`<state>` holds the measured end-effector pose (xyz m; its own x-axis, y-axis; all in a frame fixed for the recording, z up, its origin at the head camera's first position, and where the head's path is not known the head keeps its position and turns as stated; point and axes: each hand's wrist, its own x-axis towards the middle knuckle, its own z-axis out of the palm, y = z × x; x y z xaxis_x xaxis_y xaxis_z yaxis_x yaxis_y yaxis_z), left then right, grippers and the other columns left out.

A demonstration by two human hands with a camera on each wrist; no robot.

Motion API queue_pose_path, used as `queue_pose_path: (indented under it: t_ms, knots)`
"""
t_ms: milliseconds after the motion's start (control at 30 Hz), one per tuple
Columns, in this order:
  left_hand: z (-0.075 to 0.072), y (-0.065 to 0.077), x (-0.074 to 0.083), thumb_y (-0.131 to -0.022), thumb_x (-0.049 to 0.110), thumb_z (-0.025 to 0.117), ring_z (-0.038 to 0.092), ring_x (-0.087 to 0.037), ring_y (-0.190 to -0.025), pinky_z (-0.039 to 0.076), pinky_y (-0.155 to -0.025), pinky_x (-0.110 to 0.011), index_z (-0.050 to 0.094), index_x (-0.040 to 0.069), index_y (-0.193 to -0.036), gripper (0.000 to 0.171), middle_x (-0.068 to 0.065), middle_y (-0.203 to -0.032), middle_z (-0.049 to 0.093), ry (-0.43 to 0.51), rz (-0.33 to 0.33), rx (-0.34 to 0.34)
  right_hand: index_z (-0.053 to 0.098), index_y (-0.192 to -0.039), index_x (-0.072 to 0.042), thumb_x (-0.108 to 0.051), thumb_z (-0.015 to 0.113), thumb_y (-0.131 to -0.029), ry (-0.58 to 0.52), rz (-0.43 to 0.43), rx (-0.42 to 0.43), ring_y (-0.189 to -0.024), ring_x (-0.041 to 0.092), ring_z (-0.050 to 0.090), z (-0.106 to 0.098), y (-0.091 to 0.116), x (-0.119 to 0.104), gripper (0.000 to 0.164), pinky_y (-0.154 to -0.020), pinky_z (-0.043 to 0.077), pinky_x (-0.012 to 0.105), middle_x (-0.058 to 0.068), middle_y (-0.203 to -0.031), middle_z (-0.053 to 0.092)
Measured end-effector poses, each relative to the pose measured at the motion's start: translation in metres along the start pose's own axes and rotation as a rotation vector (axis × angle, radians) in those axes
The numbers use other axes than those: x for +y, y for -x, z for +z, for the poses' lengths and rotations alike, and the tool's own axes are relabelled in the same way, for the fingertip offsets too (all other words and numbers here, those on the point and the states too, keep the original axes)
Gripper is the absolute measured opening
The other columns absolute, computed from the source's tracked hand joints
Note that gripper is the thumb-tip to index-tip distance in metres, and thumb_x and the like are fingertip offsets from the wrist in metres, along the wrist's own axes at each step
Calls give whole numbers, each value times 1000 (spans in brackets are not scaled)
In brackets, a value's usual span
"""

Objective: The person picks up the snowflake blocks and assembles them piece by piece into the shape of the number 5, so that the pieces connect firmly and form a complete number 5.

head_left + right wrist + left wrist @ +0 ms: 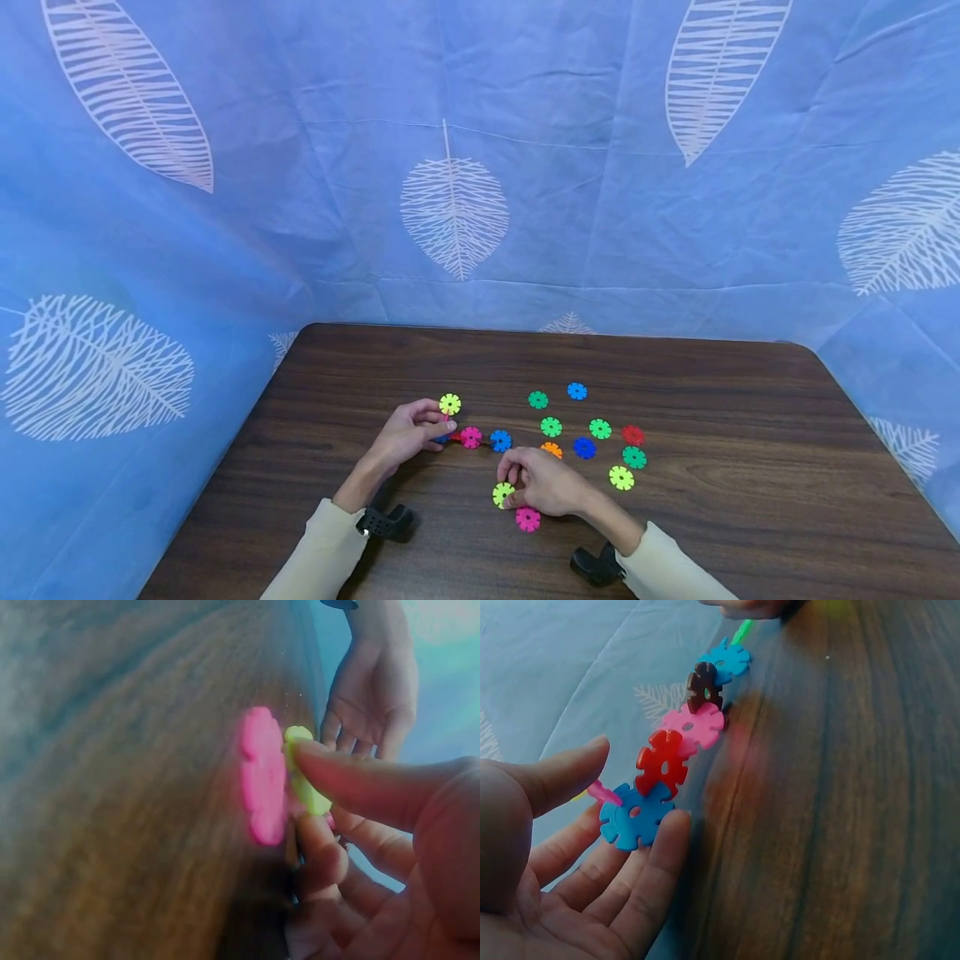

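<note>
My left hand (408,432) holds the left end of a chain of slotted plastic flower discs, fingers curled around a blue disc (636,817). From there the chain runs through a red disc (662,766), a pink disc (694,727), a black disc (705,688) and a lighter blue disc (727,660). A yellow disc (449,404) stands up above the left fingertips, with a bit of pink under it. Nearer the front, my right hand (551,481) pinches a yellow-green disc (503,496) between thumb and finger. Close beside it is another pink disc (528,520).
Right of the chain, loose discs are scattered over the dark wooden table (750,467), among them a red disc (633,435), a dark blue disc (585,448) and several green ones. An orange disc (552,450) is partly hidden behind the right hand. Blue leaf-print cloth (555,208) hangs behind the table.
</note>
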<state>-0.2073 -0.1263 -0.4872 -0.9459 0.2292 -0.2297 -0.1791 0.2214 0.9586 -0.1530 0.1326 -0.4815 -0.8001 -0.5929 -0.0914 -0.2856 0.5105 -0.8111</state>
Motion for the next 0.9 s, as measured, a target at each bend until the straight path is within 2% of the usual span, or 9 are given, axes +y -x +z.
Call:
queue_pose_path:
  t_ms: [133, 300, 467, 567, 700, 900]
  knots:
    - [0, 0, -1, -89, 18, 75, 67, -17, -86, 60, -74, -37, 58, -1, -122, 41, -12, -105, 64, 26, 9, -26, 61, -89, -6, -3, 78, -82, -79, 13, -9, -60, 3, 47, -3, 0, -2, 19, -57, 40, 18, -1, -75, 57]
    - [2, 1, -1, -90, 14, 74, 67, -18, -87, 60, -74, -40, 57, -3, -121, 39, -13, -104, 64, 24, 43, -38, 61, -94, -2, 0, 73, -86, -177, 29, 4, -61, 8, 53, -10, -1, -4, 15, -58, 44, 20, 5, -76, 61]
    - [1, -1, -4, -91, 16, 73, 68, -19, -88, 60, -74, -38, 59, -2, -117, 35, -13, -105, 66, -8, 69, -42, 59, -104, 1, -1, 66, -92, -271, 23, 49, -63, 23, 61, -21, -10, -2, 14, -56, 54, 32, 10, -80, 62]
    - [0, 0, -4, -90, 17, 74, 69, -19, -90, 60, -73, -37, 61, 0, -116, 34, -12, -106, 67, -32, 78, -39, 59, -112, 4, -4, 65, -94, -322, 32, 99, -68, 30, 65, -29, -19, 0, 20, -63, 58, 42, 16, -84, 64]
    - [0, -1, -5, -90, 19, 74, 69, -19, -89, 60, -74, -36, 61, 1, -119, 36, -12, -108, 67, -34, 81, -36, 59, -121, 7, -5, 64, -95, -393, 67, 154, -74, 33, 68, -39, -32, 0, 29, -73, 58, 48, 23, -92, 66]
    - [2, -2, -6, -94, 16, 69, 69, -21, -89, 60, -73, -36, 56, 1, -130, 42, -17, -111, 67, -32, 119, -24, 53, -131, 10, 0, 59, -96, -516, 68, 175, -94, 42, 69, -43, -49, -2, 37, -85, 57, 48, 27, -100, 64]
